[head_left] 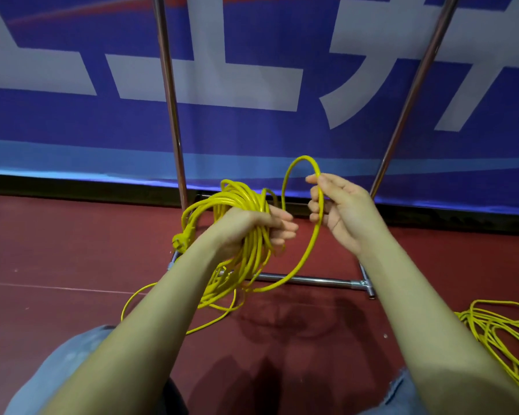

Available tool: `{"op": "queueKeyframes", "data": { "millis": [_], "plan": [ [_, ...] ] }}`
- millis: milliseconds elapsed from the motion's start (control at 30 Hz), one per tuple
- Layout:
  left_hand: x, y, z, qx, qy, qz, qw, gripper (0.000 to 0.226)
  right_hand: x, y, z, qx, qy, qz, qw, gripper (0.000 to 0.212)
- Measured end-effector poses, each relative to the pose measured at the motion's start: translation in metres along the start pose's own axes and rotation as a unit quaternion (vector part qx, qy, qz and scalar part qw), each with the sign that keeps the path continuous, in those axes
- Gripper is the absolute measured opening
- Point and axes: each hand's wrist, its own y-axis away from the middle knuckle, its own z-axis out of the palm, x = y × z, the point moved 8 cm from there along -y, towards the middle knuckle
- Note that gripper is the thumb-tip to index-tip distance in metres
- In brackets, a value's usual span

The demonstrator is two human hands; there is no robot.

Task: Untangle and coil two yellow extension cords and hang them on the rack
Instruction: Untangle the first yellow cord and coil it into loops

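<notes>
Low on your left, a loose run of the first yellow cord [150,298] trails over the dark red floor [57,250] and curves back up toward your arms, passing your blue-jeaned knee [66,363] at the bottom edge. Just above that, the cord's yellow plug [181,241] hangs off the left side of the coil [237,205], near the rack's left foot. Your left hand [252,226] is closed round the coil, the fingers curled through the bunched loops so that the bundle drapes over and under the palm, held up in front of the rack [306,278], whose chrome bottom bar lies on the floor behind the hanging loops. The rack's left upright [170,94] rises behind the coil against a blue banner [252,130] with large white characters. From the coil a single open loop [309,235] arches upward and to the right, then sweeps down to the bottom bar. Your right hand [339,208] pinches that loop near its top between thumb and fingertips, the remaining fingers loosely bent beside the strand. Behind it stands the rack's right upright [414,91], leaning in this wide view. At far right, the second yellow cord [498,333] lies in a loose tangle on the floor, well apart from both hands.
</notes>
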Motion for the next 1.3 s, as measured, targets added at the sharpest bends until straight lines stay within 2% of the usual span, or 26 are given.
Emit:
{"op": "queueKeyframes", "data": {
  "millis": [167, 367, 467, 567, 700, 800, 900, 967, 1133, 1300],
  "plan": [
    [-0.01, 0.011, 0.025, -0.112, -0.071, -0.018, 0.991, 0.022, -0.002, -0.005, -0.009, 0.043, -0.146, 0.006, 0.988, 0.015],
    [-0.018, 0.008, 0.044, -0.168, -0.017, -0.01, 0.986, 0.017, 0.0, -0.008, -0.019, 0.063, -0.181, -0.001, 0.982, 0.011],
    [-0.011, 0.005, 0.045, -0.14, 0.025, 0.015, 0.99, 0.016, 0.004, -0.008, -0.027, 0.067, -0.118, 0.009, 0.991, 0.011],
    [0.005, 0.0, 0.035, -0.06, 0.099, 0.061, 0.991, 0.018, 0.014, -0.005, -0.029, 0.062, -0.009, 0.026, 0.998, 0.01],
    [0.024, -0.008, 0.003, 0.044, 0.277, 0.122, 0.952, 0.022, 0.029, 0.001, -0.007, -0.035, 0.146, 0.036, 0.988, 0.011],
    [0.031, -0.008, -0.016, 0.078, 0.329, 0.147, 0.93, 0.019, 0.043, 0.006, 0.017, -0.089, 0.224, 0.018, 0.97, 0.01],
    [0.033, -0.005, -0.024, 0.08, 0.329, 0.15, 0.929, 0.018, 0.046, 0.004, 0.03, -0.088, 0.223, -0.017, 0.971, 0.012],
    [0.035, -0.003, -0.029, 0.076, 0.317, 0.148, 0.934, 0.019, 0.04, 0.002, 0.033, -0.073, 0.183, -0.037, 0.98, 0.013],
    [0.037, 0.001, -0.036, 0.072, 0.236, 0.144, 0.958, 0.022, 0.016, 0.0, 0.029, -0.018, 0.166, -0.118, 0.979, 0.022],
    [0.045, 0.006, -0.034, 0.02, 0.252, 0.144, 0.957, 0.029, 0.017, -0.001, 0.032, -0.063, 0.232, -0.096, 0.966, 0.025]
  ]
}}
